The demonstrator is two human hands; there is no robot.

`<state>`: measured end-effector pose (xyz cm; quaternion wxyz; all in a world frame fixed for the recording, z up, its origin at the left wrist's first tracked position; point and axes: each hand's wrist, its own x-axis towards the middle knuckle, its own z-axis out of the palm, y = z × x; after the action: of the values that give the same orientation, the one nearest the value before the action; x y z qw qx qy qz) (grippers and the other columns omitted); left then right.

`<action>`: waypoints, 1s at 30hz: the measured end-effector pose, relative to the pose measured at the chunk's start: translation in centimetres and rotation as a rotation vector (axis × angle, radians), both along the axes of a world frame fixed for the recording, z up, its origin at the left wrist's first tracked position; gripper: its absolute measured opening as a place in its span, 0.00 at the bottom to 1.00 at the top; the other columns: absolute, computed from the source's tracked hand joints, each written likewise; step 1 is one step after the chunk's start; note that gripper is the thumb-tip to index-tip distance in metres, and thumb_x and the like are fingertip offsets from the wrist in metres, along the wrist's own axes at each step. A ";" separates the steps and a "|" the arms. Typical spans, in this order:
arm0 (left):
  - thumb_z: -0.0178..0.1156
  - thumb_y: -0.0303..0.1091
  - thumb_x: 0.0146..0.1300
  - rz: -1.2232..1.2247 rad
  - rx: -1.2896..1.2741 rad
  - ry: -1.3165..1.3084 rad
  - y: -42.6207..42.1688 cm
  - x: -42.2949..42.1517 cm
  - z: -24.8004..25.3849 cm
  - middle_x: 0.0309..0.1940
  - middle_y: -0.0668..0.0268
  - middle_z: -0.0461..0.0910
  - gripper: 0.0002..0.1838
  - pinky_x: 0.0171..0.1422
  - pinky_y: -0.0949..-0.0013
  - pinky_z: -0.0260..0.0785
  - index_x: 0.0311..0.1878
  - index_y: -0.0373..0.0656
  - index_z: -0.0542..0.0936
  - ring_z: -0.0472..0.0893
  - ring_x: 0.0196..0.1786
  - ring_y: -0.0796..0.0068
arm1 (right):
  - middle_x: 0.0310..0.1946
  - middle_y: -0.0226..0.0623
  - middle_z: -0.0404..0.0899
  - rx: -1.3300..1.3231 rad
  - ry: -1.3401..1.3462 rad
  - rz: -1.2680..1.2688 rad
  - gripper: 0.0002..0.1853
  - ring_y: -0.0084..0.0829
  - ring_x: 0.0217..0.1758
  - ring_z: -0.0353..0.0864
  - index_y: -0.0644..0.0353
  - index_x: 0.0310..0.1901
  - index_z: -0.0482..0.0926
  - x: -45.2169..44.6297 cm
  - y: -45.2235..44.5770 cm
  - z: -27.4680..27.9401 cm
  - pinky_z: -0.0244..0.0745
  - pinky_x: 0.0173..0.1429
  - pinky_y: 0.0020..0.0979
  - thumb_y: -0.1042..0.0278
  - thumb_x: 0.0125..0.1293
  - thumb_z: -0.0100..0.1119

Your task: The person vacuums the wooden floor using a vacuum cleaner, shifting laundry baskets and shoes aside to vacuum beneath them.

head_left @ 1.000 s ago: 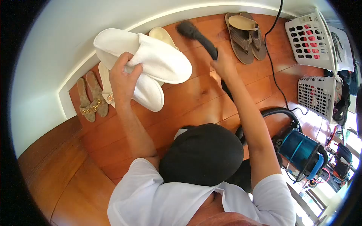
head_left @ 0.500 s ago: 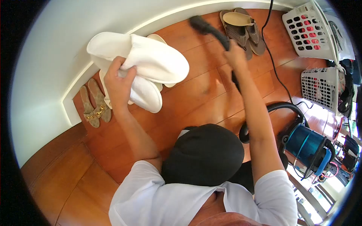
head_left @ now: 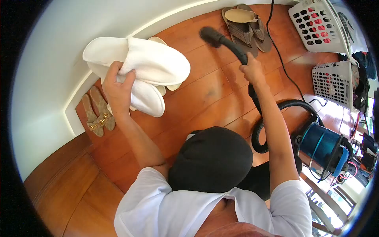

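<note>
My left hand pinches a pair of white slippers at their inner edges, thumb on top. They hang above the floor beside the wall, partly covering more pale footwear underneath. In my right hand is the black wand of a vacuum cleaner, fingers wrapped round it. A dark brush head forms its far end, over the wooden floor near the brown sandals. From the wand a black hose curves back to the blue vacuum canister at my right.
Tan flat slides with gold buckles lie by the wall corner at left. Two white laundry baskets stand at right, both holding things. A black cord crosses the floor. A wooden step or ledge lies at lower left.
The brush head has shifted away from the wall, and my right hand has come slightly back and to the right. My left hand still grips the slippers, slightly further left. The whole view has shifted a little.
</note>
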<state>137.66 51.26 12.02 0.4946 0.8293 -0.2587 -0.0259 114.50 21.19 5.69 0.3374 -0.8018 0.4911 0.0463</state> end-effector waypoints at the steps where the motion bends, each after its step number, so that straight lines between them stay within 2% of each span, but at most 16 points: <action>1: 0.64 0.27 0.51 0.019 -0.020 0.021 0.1 -0.1 0.2 0.28 0.66 0.77 0.09 0.44 0.72 0.67 0.35 0.36 0.75 0.73 0.34 0.76 | 0.31 0.56 0.80 0.007 0.004 -0.090 0.16 0.50 0.40 0.83 0.63 0.44 0.72 -0.2 -0.5 -0.3 0.76 0.45 0.48 0.68 0.55 0.63; 2: 0.64 0.26 0.51 0.030 -0.012 0.009 0.2 -0.1 0.5 0.28 0.66 0.77 0.09 0.45 0.72 0.67 0.35 0.36 0.75 0.73 0.34 0.76 | 0.33 0.57 0.81 -0.023 -0.017 -0.061 0.16 0.51 0.42 0.83 0.63 0.45 0.72 -0.5 -0.3 -1.1 0.75 0.46 0.49 0.71 0.55 0.61; 5: 0.64 0.26 0.51 0.040 -0.008 0.000 0.3 -0.1 0.6 0.28 0.65 0.77 0.09 0.45 0.72 0.67 0.35 0.37 0.75 0.73 0.34 0.77 | 0.26 0.50 0.78 -0.235 -0.151 0.270 0.24 0.37 0.22 0.80 0.63 0.53 0.71 -3.0 3.4 -4.0 0.75 0.28 0.40 0.72 0.53 0.60; 8: 0.64 0.26 0.51 -0.006 -0.066 0.043 0.0 0.1 0.1 0.28 0.65 0.77 0.09 0.45 0.73 0.67 0.35 0.37 0.76 0.73 0.34 0.77 | 0.37 0.58 0.81 -0.061 0.105 0.380 0.18 0.51 0.44 0.82 0.61 0.48 0.72 -5.5 7.7 1.0 0.75 0.47 0.50 0.73 0.54 0.59; 11: 0.64 0.26 0.51 -0.061 -0.116 0.083 -0.5 -0.1 -0.2 0.29 0.65 0.77 0.09 0.45 0.73 0.67 0.35 0.37 0.75 0.73 0.34 0.78 | 0.36 0.58 0.81 -0.029 0.163 0.080 0.20 0.51 0.44 0.83 0.61 0.50 0.72 -8.4 2.5 0.0 0.75 0.46 0.49 0.73 0.54 0.60; 13: 0.64 0.27 0.51 -0.083 -0.127 0.079 -0.7 -0.3 -0.7 0.29 0.66 0.77 0.09 0.44 0.74 0.67 0.35 0.37 0.75 0.72 0.34 0.79 | 0.37 0.58 0.81 0.078 0.150 -0.223 0.21 0.52 0.44 0.82 0.62 0.51 0.72 -8.3 0.8 3.0 0.76 0.46 0.48 0.73 0.54 0.60; 14: 0.64 0.27 0.51 -0.080 -0.079 0.090 -1.1 -0.4 -0.5 0.30 0.65 0.78 0.10 0.45 0.73 0.67 0.36 0.36 0.76 0.73 0.35 0.78 | 0.36 0.57 0.81 0.112 0.141 -0.200 0.21 0.53 0.43 0.82 0.64 0.50 0.72 -9.0 0.7 2.3 0.75 0.46 0.47 0.73 0.53 0.61; 16: 0.64 0.28 0.51 -0.073 0.017 0.120 -2.0 -0.9 -0.1 0.32 0.64 0.79 0.11 0.46 0.73 0.68 0.38 0.36 0.77 0.76 0.36 0.76 | 0.25 0.50 0.76 0.059 0.185 0.025 0.20 0.44 0.30 0.80 0.64 0.49 0.72 -9.5 2.8 2.5 0.74 0.34 0.41 0.74 0.53 0.60; 18: 0.64 0.30 0.51 -0.128 -0.024 0.078 -4.2 -1.3 -1.4 0.36 0.62 0.81 0.13 0.48 0.70 0.70 0.40 0.37 0.79 0.79 0.38 0.70 | 0.22 0.49 0.75 0.009 0.160 0.289 0.19 0.44 0.28 0.80 0.64 0.48 0.72 -11.7 5.8 2.3 0.74 0.33 0.40 0.75 0.52 0.60; 19: 0.65 0.30 0.51 -0.150 -0.047 0.052 -5.6 -1.3 -2.2 0.37 0.61 0.82 0.14 0.48 0.69 0.71 0.41 0.37 0.80 0.80 0.40 0.67 | 0.25 0.51 0.76 -0.019 0.109 0.448 0.19 0.48 0.32 0.80 0.63 0.47 0.72 -12.9 7.1 2.1 0.74 0.38 0.41 0.74 0.51 0.61; 21: 0.66 0.33 0.49 -0.300 -0.022 -0.071 -9.1 -1.6 -3.7 0.43 0.56 0.83 0.19 0.51 0.63 0.72 0.46 0.41 0.82 0.82 0.45 0.58 | 0.29 0.54 0.77 0.181 0.186 0.326 0.19 0.54 0.39 0.79 0.62 0.45 0.72 -13.2 7.7 4.4 0.72 0.44 0.43 0.74 0.50 0.62; 23: 0.66 0.35 0.48 -0.392 -0.044 -0.082 -13.7 -2.4 -7.4 0.44 0.54 0.82 0.19 0.52 0.58 0.73 0.47 0.45 0.82 0.82 0.47 0.55 | 0.28 0.55 0.77 0.153 0.175 0.322 0.18 0.54 0.38 0.79 0.63 0.44 0.72 -14.4 7.8 3.9 0.72 0.43 0.43 0.74 0.50 0.61; 25: 0.64 0.36 0.49 -0.565 0.181 -0.038 -17.9 -3.9 -8.0 0.43 0.54 0.83 0.18 0.53 0.55 0.73 0.46 0.48 0.83 0.82 0.47 0.55 | 0.27 0.55 0.76 0.139 0.166 0.303 0.17 0.53 0.37 0.79 0.63 0.43 0.72 -15.1 7.9 3.9 0.72 0.42 0.43 0.75 0.49 0.61; 27: 0.62 0.39 0.51 -0.665 0.430 -0.041 -21.2 -5.2 -8.9 0.46 0.56 0.82 0.22 0.54 0.55 0.73 0.52 0.50 0.81 0.80 0.50 0.52 | 0.27 0.55 0.76 0.135 0.164 0.270 0.17 0.53 0.36 0.79 0.63 0.43 0.72 -14.9 8.5 4.0 0.72 0.42 0.44 0.75 0.49 0.60; 30: 0.64 0.40 0.54 -0.628 0.411 -0.090 -24.1 -5.6 -14.9 0.56 0.59 0.76 0.24 0.55 0.55 0.73 0.57 0.53 0.78 0.79 0.53 0.55 | 0.26 0.55 0.75 0.126 0.160 0.236 0.17 0.52 0.35 0.79 0.64 0.43 0.72 -15.2 9.2 3.7 0.72 0.43 0.44 0.75 0.49 0.60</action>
<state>132.04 27.16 -2.90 0.2739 0.7918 -0.5115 -0.1911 99.26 30.42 9.37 0.3391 -0.8248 0.4151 0.1802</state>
